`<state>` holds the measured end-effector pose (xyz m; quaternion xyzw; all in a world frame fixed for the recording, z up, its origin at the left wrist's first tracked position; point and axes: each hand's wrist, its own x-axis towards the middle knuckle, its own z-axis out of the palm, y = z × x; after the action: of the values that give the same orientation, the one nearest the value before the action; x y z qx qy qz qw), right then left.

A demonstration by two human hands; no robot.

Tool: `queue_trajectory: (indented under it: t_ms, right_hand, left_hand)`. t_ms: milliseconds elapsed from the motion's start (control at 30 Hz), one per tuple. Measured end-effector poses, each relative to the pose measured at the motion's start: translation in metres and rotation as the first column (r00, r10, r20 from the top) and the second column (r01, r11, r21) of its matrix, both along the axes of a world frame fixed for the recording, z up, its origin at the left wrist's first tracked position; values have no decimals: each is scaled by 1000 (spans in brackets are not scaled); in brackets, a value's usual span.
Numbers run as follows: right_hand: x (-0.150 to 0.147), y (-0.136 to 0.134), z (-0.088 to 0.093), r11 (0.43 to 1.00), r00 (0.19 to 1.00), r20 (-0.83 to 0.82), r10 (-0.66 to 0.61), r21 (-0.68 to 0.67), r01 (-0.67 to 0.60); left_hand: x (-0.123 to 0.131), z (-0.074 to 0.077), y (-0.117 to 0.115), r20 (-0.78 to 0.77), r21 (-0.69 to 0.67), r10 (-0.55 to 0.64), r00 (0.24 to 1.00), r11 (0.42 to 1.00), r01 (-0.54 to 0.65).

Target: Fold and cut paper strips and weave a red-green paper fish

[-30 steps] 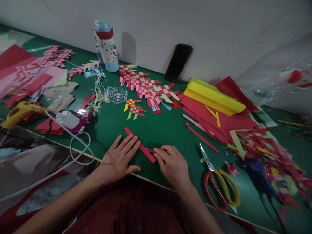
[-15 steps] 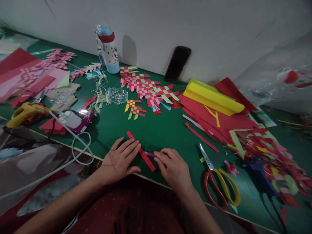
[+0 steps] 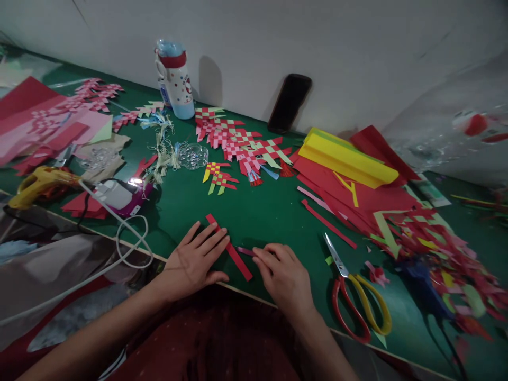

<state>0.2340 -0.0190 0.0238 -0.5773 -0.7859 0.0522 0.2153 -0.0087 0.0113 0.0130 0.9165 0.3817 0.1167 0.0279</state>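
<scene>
My left hand (image 3: 194, 259) lies flat with fingers stretched out, its fingertips pressing on a red paper strip (image 3: 234, 255) that runs diagonally across the green table (image 3: 254, 211). To the right, my right hand (image 3: 284, 275) rests with fingers curled down, fingertips pinching a second, darker pinkish strip (image 3: 245, 251) that meets the red one. Both hands sit near the table's front edge.
Red-and-yellow scissors (image 3: 357, 301) lie to the right. Woven paper pieces (image 3: 242, 143), a yellow paper stack (image 3: 345, 159) on red sheets, scraps (image 3: 436, 243), a water bottle (image 3: 174, 79), a phone (image 3: 289, 103) against the wall, a glue gun (image 3: 39, 182) and a white cable (image 3: 127, 238) surround the hands.
The hands have hardly moved; my right hand slid slightly right, uncovering more of the pinkish strip. The red strip stays under my left fingertips.
</scene>
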Motion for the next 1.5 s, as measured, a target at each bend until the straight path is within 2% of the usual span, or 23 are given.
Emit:
queue_trajectory:
  t_ms: [167, 400, 667, 833, 1067, 1200, 1300, 1500]
  right_hand:
    - [-7, 4, 0, 999, 1000, 13, 26, -25, -26]
    - [-1, 11, 1, 1000, 1000, -3, 16, -6, -16]
    - [-16, 16, -1, 999, 999, 35, 39, -3, -39]
    - [-7, 21, -4, 1000, 999, 36, -8, 12, 8]
    - [-2, 20, -6, 1000, 999, 38, 0, 18, -1]
    - [0, 19, -8, 1000, 999, 30, -10, 26, 9]
    - [1, 18, -8, 1000, 1000, 15, -14, 25, 14]
    - [10, 11, -7, 999, 996, -77, -38, 28, 40]
  left_hand:
    - [-1, 0, 1, -12, -12, -8, 1000, 1000, 8]
    - [-1, -1, 2, -10, -17, -9, 1000, 1000, 8]
    - [-1, -1, 1, 5, -5, -6, 1000, 1000, 6]
    - [0, -2, 2, 23, -5, -5, 1000, 1000, 6]
    - [-6, -7, 4, 115, 38, -27, 993, 999, 22]
    - [-14, -4, 11, 202, 63, 50, 978, 996, -64]
    - [-20, -3, 20, 174, 65, 119, 978, 989, -132]
    - [-21, -9, 31, 98, -27, 98, 990, 995, -96]
